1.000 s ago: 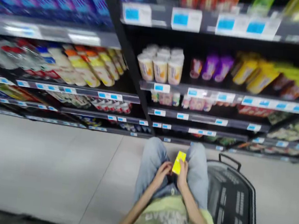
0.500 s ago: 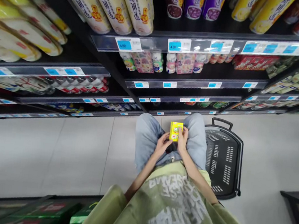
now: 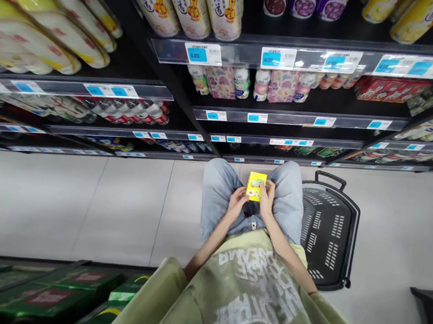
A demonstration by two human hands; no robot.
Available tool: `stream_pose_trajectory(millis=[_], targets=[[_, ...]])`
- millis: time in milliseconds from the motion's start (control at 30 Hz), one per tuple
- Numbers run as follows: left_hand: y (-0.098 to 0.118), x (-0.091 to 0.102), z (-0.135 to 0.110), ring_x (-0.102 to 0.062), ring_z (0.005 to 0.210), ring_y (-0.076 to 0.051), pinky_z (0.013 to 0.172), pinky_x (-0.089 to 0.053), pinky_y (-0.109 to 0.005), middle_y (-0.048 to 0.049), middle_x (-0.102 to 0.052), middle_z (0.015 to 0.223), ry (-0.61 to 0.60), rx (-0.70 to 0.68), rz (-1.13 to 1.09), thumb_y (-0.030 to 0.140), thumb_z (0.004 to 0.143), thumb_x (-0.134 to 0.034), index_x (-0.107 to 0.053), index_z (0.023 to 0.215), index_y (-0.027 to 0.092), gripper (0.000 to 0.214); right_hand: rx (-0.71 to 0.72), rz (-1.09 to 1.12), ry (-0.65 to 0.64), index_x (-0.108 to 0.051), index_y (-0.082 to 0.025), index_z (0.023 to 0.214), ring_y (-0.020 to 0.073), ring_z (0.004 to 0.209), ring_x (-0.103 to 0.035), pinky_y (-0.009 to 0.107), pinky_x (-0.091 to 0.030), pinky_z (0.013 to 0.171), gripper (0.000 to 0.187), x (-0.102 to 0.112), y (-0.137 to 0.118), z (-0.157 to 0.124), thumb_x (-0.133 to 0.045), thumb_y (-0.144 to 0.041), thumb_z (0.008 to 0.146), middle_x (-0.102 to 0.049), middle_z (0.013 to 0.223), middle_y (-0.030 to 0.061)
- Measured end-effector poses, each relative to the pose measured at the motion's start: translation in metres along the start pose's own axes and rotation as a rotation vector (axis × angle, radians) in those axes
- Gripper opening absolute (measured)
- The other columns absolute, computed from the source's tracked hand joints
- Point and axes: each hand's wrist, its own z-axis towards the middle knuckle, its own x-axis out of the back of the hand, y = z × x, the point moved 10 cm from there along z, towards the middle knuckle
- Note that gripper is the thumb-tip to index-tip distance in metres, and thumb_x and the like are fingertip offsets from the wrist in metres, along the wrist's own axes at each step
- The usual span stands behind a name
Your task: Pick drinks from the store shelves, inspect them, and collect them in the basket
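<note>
Between my knees I hold a small yellow drink carton (image 3: 254, 192) with green and white lettering and flowers printed low on its front. My right hand (image 3: 266, 198) grips its right side, the thumb lying across the front. At the lower left edge, my left hand (image 3: 238, 198) has its fingers curled against the carton. The fingers behind the carton are hidden. Close by my right leg, a black shopping basket (image 3: 326, 233) rests on the floor with its handle toward the shelves.
Shelves with price tags (image 3: 202, 53) rise in front, holding cans (image 3: 222, 7), small bottles (image 3: 261, 85) and a red multipack (image 3: 391, 90). Large bottles (image 3: 70, 33) fill the left shelf. Green boxes (image 3: 54, 294) stand behind me at lower left. A dark stand's edge (image 3: 426, 301) is at right.
The view has shifted slightly, so the shelves and basket sit farther right. The carton is tilted a little differently and more of its printed front shows. Both hands stay on it.
</note>
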Motion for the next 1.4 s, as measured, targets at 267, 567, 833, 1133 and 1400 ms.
stream_pose_trajectory(millis=[267, 567, 833, 1133, 1400], targets=[[0.0, -0.005, -0.001, -0.071, 0.115, -0.031, 0.09, -0.06, -0.04, -0.0134, -0.075, 0.133, 0.019, -0.038, 0.092, 0.059, 0.078, -0.084, -0.07, 0.131, 0.02, 0.067, -0.066, 0.031, 0.016, -0.062, -0.02, 0.111, 0.0235, 0.092, -0.073, 0.036, -0.06, 0.082, 0.058, 0.003, 0.013, 0.005, -0.079, -0.06, 0.074, -0.074, 0.102, 0.0055], [0.011, 0.0, -0.004, -0.065, 0.126, -0.029, 0.111, -0.051, -0.04, -0.0129, -0.07, 0.135, 0.123, -0.115, 0.204, 0.04, 0.065, -0.096, -0.068, 0.13, 0.019, 0.075, 0.069, -0.119, -0.033, -0.062, -0.022, 0.106, 0.0222, 0.093, -0.069, 0.034, -0.058, 0.084, 0.056, -0.003, -0.007, 0.0, -0.087, -0.059, 0.071, -0.075, 0.101, 0.0046], [-0.005, -0.008, 0.001, -0.069, 0.078, -0.021, 0.075, -0.054, -0.034, -0.0114, -0.079, 0.1, 0.076, 0.27, -0.632, 0.05, 0.079, -0.073, -0.075, 0.111, 0.014, 0.048, -0.126, 0.055, -0.158, -0.063, -0.023, 0.078, 0.0162, 0.055, -0.058, 0.03, -0.052, 0.054, 0.056, -0.015, 0.006, -0.004, -0.075, -0.078, 0.078, -0.06, 0.063, -0.0024], [0.026, -0.009, -0.003, -0.053, 0.067, -0.016, 0.063, -0.044, -0.03, -0.0095, -0.07, 0.088, 0.049, 0.214, -0.877, 0.06, 0.085, -0.061, -0.075, 0.107, 0.013, 0.054, -0.242, 0.105, -0.136, -0.061, -0.022, 0.079, 0.0131, 0.054, -0.058, 0.025, -0.05, 0.051, 0.053, -0.015, 0.018, -0.003, -0.081, -0.071, 0.07, -0.06, 0.063, -0.004], [-0.007, -0.006, 0.002, -0.066, 0.084, -0.024, 0.077, -0.051, -0.037, -0.012, -0.075, 0.104, 0.026, 0.235, -0.554, 0.059, 0.075, -0.072, -0.07, 0.113, 0.017, 0.057, -0.12, 0.0, -0.15, -0.064, -0.023, 0.085, 0.017, 0.064, -0.063, 0.028, -0.054, 0.059, 0.045, -0.014, 0.009, -0.002, -0.072, -0.067, 0.079, -0.064, 0.07, -0.0014]])
